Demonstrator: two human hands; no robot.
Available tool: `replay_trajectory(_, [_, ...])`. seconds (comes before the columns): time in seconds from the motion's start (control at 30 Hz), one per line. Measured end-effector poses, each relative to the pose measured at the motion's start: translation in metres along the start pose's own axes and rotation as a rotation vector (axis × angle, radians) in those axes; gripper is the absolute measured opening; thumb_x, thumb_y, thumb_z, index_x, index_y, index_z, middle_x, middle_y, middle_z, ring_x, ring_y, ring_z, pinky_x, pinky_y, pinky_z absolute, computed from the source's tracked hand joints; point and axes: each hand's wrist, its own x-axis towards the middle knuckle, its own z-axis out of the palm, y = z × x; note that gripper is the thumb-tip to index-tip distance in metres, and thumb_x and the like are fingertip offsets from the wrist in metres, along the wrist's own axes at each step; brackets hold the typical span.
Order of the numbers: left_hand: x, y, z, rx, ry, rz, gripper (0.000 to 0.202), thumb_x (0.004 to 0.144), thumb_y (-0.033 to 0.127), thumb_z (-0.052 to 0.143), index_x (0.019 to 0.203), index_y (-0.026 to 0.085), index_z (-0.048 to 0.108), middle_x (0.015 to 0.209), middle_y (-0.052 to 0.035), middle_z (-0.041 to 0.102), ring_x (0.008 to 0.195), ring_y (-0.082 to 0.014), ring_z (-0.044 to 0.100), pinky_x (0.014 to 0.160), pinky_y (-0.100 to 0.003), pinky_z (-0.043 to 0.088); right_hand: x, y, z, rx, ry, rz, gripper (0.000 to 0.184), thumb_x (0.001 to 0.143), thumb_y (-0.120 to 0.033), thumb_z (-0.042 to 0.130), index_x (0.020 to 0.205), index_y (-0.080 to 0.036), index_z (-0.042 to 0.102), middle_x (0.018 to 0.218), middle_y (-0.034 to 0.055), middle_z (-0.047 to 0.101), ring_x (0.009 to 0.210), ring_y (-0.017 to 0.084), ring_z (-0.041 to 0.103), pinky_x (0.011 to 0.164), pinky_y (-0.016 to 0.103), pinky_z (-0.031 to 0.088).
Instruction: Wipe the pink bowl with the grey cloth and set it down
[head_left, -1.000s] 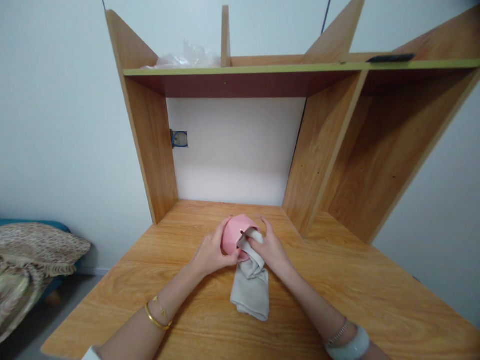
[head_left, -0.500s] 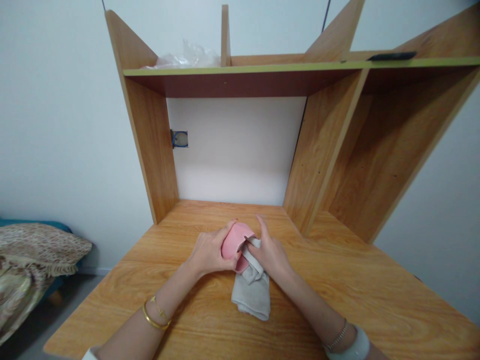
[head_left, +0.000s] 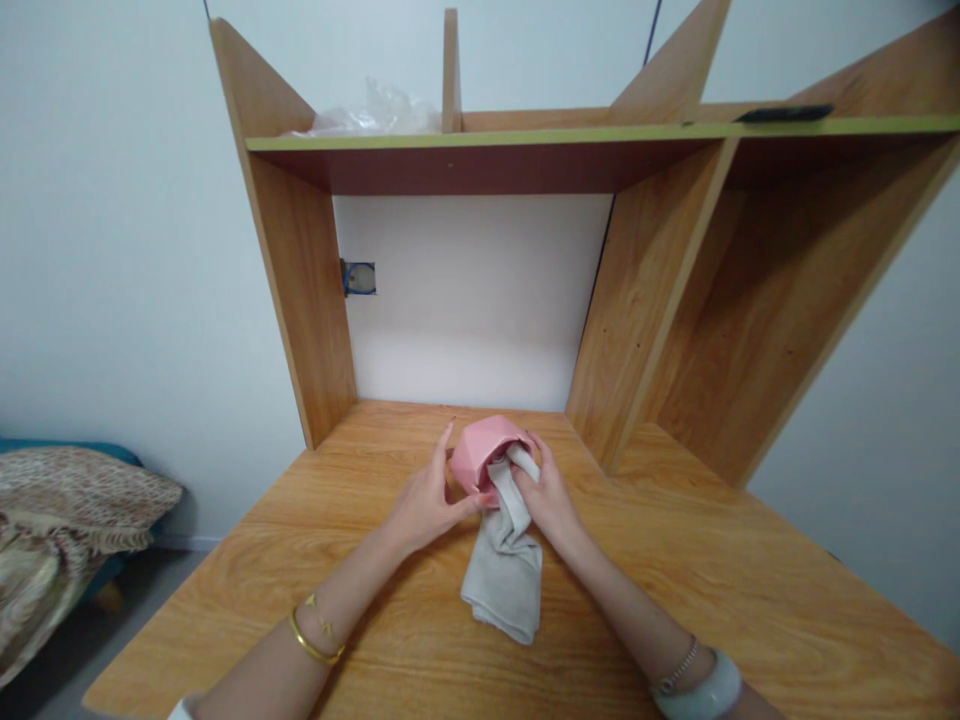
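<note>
While the left hand (head_left: 424,507) cups the pink bowl (head_left: 482,452), fingers spread, toward the desk (head_left: 750,600)'s back edge, the right hand (head_left: 549,497) pinches grey cloth (head_left: 502,588) inside its mouth (wiping, I'd guess); the next stroke calls for a steady hold.

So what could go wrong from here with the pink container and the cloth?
The pink container is tilted in the left hand, so it might slip if that hold loosens. The right hand has part of the cloth inside the opening; the cloth could snag on the rim and tug the container sideways.
</note>
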Motion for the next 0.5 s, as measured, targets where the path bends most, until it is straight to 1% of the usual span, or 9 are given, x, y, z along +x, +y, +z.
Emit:
replay_trajectory(0.1, [-0.003,0.003,0.008,-0.116,-0.002,0.05,0.094,0.069,0.043,0.061,0.136,0.015,0.002,0.119,-0.0139,0.047,0.098,-0.0236,0.052,0.082,-0.034,0.041,0.002,0.0,0.003,0.093,0.007,0.002,0.048,0.069,-0.025,0.046,0.116,-0.016,0.039,0.116,0.01,0.051,0.104,0.019,0.049,0.088,0.034,0.039])
replay_trajectory(0.17, [-0.004,0.006,0.011,-0.168,0.029,0.082,0.089,0.07,0.039,0.06,0.135,0.014,0.004,0.124,-0.0139,0.043,0.107,-0.0231,0.047,0.088,-0.034,0.038,0.002,-0.001,0.005,0.122,-0.009,0.003,0.048,0.068,-0.025,0.048,0.114,-0.016,0.04,0.115,0.0103,0.052,0.103,0.019,0.05,0.088,0.034,0.039])
replay_trajectory(0.27, [-0.004,0.01,0.01,-0.143,0.063,0.058,0.081,0.072,0.037,0.058,0.133,0.015,0.01,0.121,-0.0122,0.046,0.104,-0.0219,0.05,0.087,-0.032,0.039,0.002,-0.002,0.008,0.112,-0.042,0.015,0.049,0.064,-0.023,0.05,0.111,-0.015,0.041,0.111,0.0102,0.054,0.1,0.019,0.052,0.085,0.033,0.041])
replay_trajectory(0.33, [-0.004,0.012,0.007,-0.095,0.069,0.044,0.081,0.07,0.037,0.059,0.133,0.017,0.012,0.118,-0.011,0.049,0.1,-0.022,0.052,0.085,-0.032,0.041,0.001,-0.002,0.009,0.082,-0.064,0.023,0.047,0.063,-0.023,0.051,0.109,-0.015,0.042,0.107,0.01,0.056,0.096,0.019,0.054,0.082,0.032,0.042])
replay_trajectory(0.4, [-0.004,0.012,0.005,-0.043,0.077,0.066,0.083,0.068,0.036,0.06,0.133,0.018,0.012,0.119,-0.0103,0.048,0.101,-0.0225,0.052,0.085,-0.031,0.041,0.001,-0.003,0.008,0.042,-0.083,0.029,0.048,0.062,-0.023,0.053,0.108,-0.015,0.042,0.104,0.0095,0.057,0.092,0.019,0.055,0.078,0.031,0.043])
replay_trajectory(0.5, [-0.004,0.011,0.003,0.037,0.06,0.105,0.084,0.066,0.036,0.061,0.133,0.021,0.014,0.122,-0.0088,0.047,0.101,-0.0227,0.053,0.084,-0.03,0.042,0.002,-0.007,0.003,-0.096,-0.082,0.073,0.06,0.061,-0.026,0.057,0.116,-0.015,0.037,0.098,0.0089,0.06,0.083,0.019,0.058,0.07,0.029,0.044])
